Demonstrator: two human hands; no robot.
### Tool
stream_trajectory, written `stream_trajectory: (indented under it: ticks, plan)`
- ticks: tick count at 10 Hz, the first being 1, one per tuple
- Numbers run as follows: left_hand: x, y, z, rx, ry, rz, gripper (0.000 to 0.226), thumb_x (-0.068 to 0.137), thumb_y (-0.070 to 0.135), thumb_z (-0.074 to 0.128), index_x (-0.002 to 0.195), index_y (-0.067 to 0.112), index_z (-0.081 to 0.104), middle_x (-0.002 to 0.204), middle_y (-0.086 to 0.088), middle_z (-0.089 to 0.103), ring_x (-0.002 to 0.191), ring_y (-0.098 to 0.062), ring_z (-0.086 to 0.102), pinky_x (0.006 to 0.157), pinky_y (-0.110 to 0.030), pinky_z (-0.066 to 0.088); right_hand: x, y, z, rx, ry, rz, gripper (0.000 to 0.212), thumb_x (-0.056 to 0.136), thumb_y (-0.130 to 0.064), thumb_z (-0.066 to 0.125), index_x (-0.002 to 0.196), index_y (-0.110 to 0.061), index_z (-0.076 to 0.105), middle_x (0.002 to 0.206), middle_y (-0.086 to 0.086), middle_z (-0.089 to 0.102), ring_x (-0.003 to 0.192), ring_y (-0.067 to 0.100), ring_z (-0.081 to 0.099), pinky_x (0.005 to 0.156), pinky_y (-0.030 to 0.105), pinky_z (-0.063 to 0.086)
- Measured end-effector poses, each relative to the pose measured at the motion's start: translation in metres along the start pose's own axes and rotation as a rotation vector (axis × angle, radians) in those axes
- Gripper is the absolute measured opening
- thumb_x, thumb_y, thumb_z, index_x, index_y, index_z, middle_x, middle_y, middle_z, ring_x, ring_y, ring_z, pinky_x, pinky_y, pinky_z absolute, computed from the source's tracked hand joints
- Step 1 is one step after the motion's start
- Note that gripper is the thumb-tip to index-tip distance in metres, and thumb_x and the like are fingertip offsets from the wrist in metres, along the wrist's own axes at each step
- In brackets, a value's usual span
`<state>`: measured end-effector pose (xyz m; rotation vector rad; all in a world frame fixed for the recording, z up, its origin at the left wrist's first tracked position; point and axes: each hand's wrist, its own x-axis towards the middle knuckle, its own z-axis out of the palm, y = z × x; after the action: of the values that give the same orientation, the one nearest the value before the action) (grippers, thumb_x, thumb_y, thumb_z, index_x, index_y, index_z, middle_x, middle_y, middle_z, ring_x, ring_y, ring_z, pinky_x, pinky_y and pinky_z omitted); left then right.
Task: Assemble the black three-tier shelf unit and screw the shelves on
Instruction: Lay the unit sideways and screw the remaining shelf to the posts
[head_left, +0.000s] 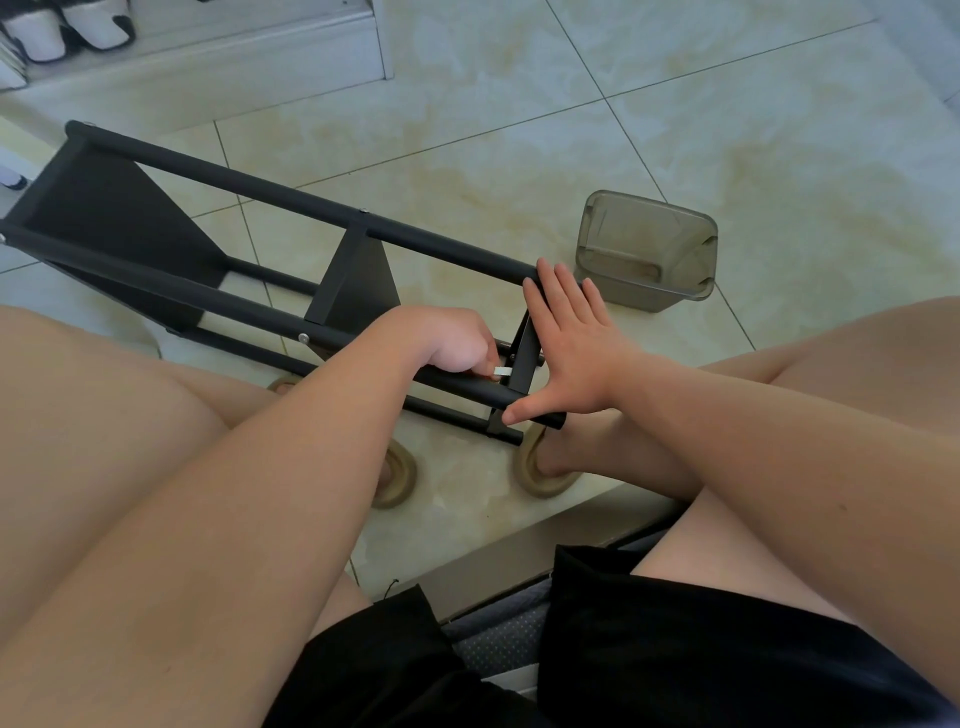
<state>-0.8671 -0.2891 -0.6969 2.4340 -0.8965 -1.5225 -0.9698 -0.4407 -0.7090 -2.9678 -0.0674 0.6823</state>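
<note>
Two hands meet at the near end of the black shelf unit (260, 195), which lies on its side on the floor (519, 130). Its long posts run from the far left toward the person's feet at near right.

1. Left hand (457, 340): grip curled, pinching a small silver tool (503, 371). The tool type is too small to tell. The tool tip points right at the near shelf panel (524, 358), just beside the grip.
2. Right hand (566, 332): fingers spread and straight, palm pressed flat against the outer side of that panel, thumb touching the lower post end.
3. The joint to be fastened probably sits between the two hands. The left hand is nearer to it, and the right hand serves as a brace.
4. The middle shelf (358, 280) and far shelf (104, 208) stand across the posts, with screw heads visible at their joints.

Surroundings: a grey plastic container (649, 254) stands just beyond the right fingertips, apart from the unit. Beige slippers (540, 475) lie under the post ends. Any swing of the tool is likely to be confined by the posts.
</note>
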Motion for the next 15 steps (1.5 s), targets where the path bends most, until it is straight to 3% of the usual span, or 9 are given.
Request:
stream_trajectory:
  ticks: [2,4,5,7,8,9,11,13,15]
  plan:
    - [0.001,0.002,-0.002,0.078,-0.014,-0.006,0.027,0.100,0.023,0.054,0.123,0.020,0.066,0.110,0.005,0.057,0.105,-0.020,0.053,0.088,-0.031,0.038,0.001,0.000,0.001,-0.008,0.006,0.003,0.158,0.046,-0.106,0.031,0.157,-0.006,-0.018,0.163,0.015,-0.030,0.150,0.030,-0.030,0.115,0.041,-0.023]
    - [0.000,-0.005,-0.006,-0.019,0.116,-0.011,0.015,0.093,0.018,0.065,0.105,0.019,0.075,0.099,0.004,0.070,0.095,-0.019,0.063,0.086,-0.031,0.046,0.001,0.001,0.001,-0.007,0.011,0.002,0.157,0.047,-0.106,0.034,0.157,-0.006,-0.017,0.163,0.015,-0.029,0.150,0.030,-0.029,0.116,0.041,-0.022]
    - [0.000,-0.004,-0.005,-0.038,0.126,-0.012,0.021,0.093,0.017,0.065,0.112,0.022,0.073,0.103,0.007,0.066,0.099,-0.017,0.061,0.085,-0.031,0.043,0.001,0.001,0.001,-0.012,0.008,-0.001,0.157,0.047,-0.106,0.033,0.157,-0.006,-0.018,0.163,0.015,-0.030,0.150,0.030,-0.029,0.116,0.042,-0.022]
    - [0.009,-0.001,0.000,-0.189,0.137,0.009,0.019,0.095,0.026,0.059,0.109,0.027,0.073,0.110,0.008,0.066,0.106,-0.017,0.057,0.096,-0.035,0.045,0.001,0.001,0.001,-0.005,0.010,-0.003,0.157,0.045,-0.106,0.031,0.157,-0.007,-0.018,0.163,0.015,-0.030,0.150,0.029,-0.030,0.115,0.041,-0.023]
    - [0.014,-0.001,0.005,-0.414,0.176,-0.023,0.019,0.093,0.026,0.059,0.101,0.017,0.073,0.100,0.002,0.070,0.091,-0.013,0.061,0.089,-0.039,0.053,0.001,0.001,0.002,-0.001,0.014,-0.003,0.158,0.044,-0.107,0.030,0.158,-0.007,-0.016,0.164,0.014,-0.029,0.150,0.029,-0.029,0.114,0.040,-0.023]
    - [0.016,0.000,0.009,-0.579,0.200,-0.041,0.011,0.094,0.020,0.061,0.087,0.024,0.069,0.092,0.006,0.074,0.084,-0.002,0.070,0.076,-0.028,0.055,0.001,0.001,0.003,0.008,0.015,-0.003,0.158,0.044,-0.107,0.030,0.158,-0.007,-0.016,0.163,0.014,-0.029,0.150,0.029,-0.029,0.115,0.040,-0.023]
    - [0.017,0.003,0.014,-0.650,0.297,-0.067,0.012,0.090,0.017,0.069,0.086,0.027,0.063,0.087,0.003,0.076,0.080,-0.004,0.071,0.078,-0.029,0.055,0.001,0.001,0.003,0.011,0.016,-0.003,0.158,0.045,-0.106,0.031,0.158,-0.007,-0.017,0.163,0.014,-0.030,0.150,0.028,-0.030,0.115,0.040,-0.023]
    - [0.017,0.006,0.016,-0.765,0.384,-0.042,0.014,0.090,0.018,0.068,0.084,0.031,0.067,0.073,0.008,0.075,0.062,0.003,0.069,0.061,-0.021,0.046,0.002,0.001,0.003,0.007,0.017,-0.004,0.157,0.046,-0.106,0.031,0.158,-0.008,-0.017,0.163,0.014,-0.030,0.150,0.029,-0.030,0.116,0.041,-0.022]
    - [0.014,0.006,0.013,-0.729,0.337,-0.039,0.013,0.090,0.019,0.069,0.085,0.031,0.067,0.069,0.011,0.074,0.071,-0.001,0.071,0.069,-0.024,0.053,0.001,0.000,0.002,0.011,0.017,0.000,0.158,0.044,-0.106,0.030,0.158,-0.008,-0.016,0.163,0.014,-0.030,0.150,0.028,-0.030,0.116,0.041,-0.022]
